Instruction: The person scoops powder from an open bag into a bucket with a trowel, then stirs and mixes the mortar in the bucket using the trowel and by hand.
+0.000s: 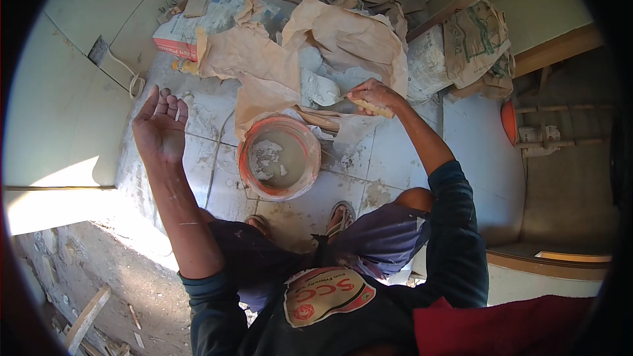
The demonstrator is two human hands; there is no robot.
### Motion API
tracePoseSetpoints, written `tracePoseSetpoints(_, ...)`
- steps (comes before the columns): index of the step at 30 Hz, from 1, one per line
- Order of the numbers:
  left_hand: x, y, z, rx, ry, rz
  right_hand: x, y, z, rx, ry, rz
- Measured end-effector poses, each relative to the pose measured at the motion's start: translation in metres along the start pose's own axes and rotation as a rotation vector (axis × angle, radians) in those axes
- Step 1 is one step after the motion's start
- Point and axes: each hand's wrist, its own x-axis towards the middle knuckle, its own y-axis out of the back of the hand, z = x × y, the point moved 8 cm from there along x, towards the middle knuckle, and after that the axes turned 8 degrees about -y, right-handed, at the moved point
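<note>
My right hand (374,95) is closed around the wooden handle of a trowel (341,98), held at the mouth of a torn paper sack (330,33). White powder (320,88) is heaped on and around its blade, which hides most of the metal. My left hand (161,125) is raised at the left, palm up, with fingers apart and slightly curled. A small white streak shows by its fingers; I cannot tell what it is. Between my arms stands an orange-rimmed bucket (244,165), holding cloudy liquid (290,151) and a clump of white powder (265,157).
Behind the torn sack lies a printed plaster bag (178,36). More sacks (475,46) lean at the right near a wooden beam (560,49). A cable (135,82) hangs from the left wall. My feet (339,217) are just before the bucket on dusty tiles (376,145).
</note>
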Motion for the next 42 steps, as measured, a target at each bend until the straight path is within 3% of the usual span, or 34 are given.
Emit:
tracePoseSetpoints(12,-0.008,-0.003,0.002,0.036,-0.019,0.012,-0.077,0.055,-0.029,-0.112,0.121,0.144)
tracePoseSetpoints(17,-0.008,-0.001,0.001,0.016,-0.007,0.031,-0.126,0.036,-0.045,-0.231,0.130,0.192)
tracePoseSetpoints(20,-0.009,-0.002,0.003,0.012,-0.011,0.046,-0.136,0.008,-0.040,-0.208,0.110,0.080)
tracePoseSetpoints(30,-0.007,-0.004,0.003,0.002,-0.072,0.030,-0.066,-0.114,0.025,-0.389,0.073,-0.274)
tracePoseSetpoints(34,-0.007,-0.003,0.004,0.012,-0.077,0.039,-0.028,-0.141,0.044,-0.541,0.033,-0.209)
tracePoseSetpoints(36,-0.006,-0.002,0.004,0.012,-0.077,0.046,-0.023,-0.145,0.022,-0.679,0.399,0.051)
tracePoseSetpoints(39,-0.005,-0.003,0.003,0.006,-0.078,0.033,-0.023,-0.150,0.017,-0.841,0.234,-0.020)
tracePoseSetpoints(42,-0.006,-0.003,0.002,-0.001,-0.077,0.044,-0.024,-0.152,0.015,-0.919,0.239,0.030)
